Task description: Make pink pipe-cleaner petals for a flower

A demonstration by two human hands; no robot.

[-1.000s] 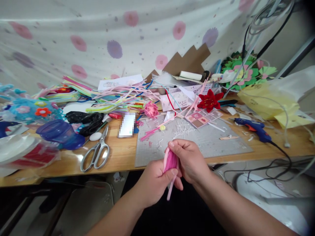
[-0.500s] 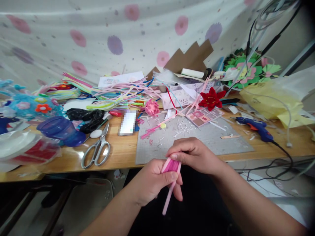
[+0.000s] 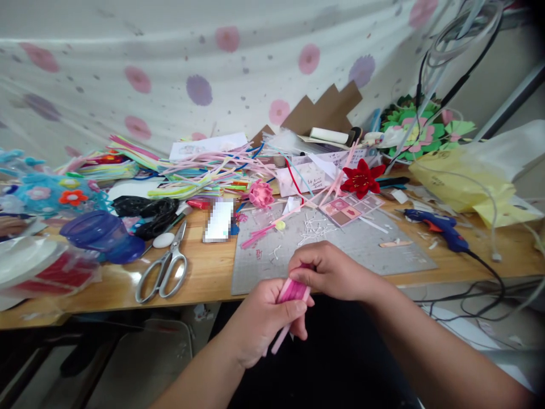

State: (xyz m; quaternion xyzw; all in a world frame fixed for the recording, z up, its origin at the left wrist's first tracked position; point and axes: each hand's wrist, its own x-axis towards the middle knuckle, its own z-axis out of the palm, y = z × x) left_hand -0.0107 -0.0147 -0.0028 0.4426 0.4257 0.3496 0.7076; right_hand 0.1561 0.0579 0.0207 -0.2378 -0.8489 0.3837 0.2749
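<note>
The left hand (image 3: 264, 321) is curled shut around a bundle of bright pink fuzzy pipe cleaner (image 3: 293, 291), thumb pressed across its front. The right hand (image 3: 330, 272) pinches the bundle's upper end between thumb and fingertips. The bundle is held in the air just in front of the near edge of the light wooden table (image 3: 204, 278), below the grey cutting mat (image 3: 366, 247). Several strands already lie packed side by side in the grip, so the folding looks well advanced. One paler pink loose tail (image 3: 277, 342) hangs free beneath the left fingers, which suggests the shaping is not finished. On the mat lie white snippets and a pink stick, and behind them a finished red pipe-cleaner flower (image 3: 361, 177) and a pink rose-like flower (image 3: 260, 193). Steel scissors (image 3: 164, 271) lie to the left, a blue glue gun (image 3: 438, 228) to the right, both untouched, and a heap of pastel pipe cleaners (image 3: 204, 170) lies further back.
</note>
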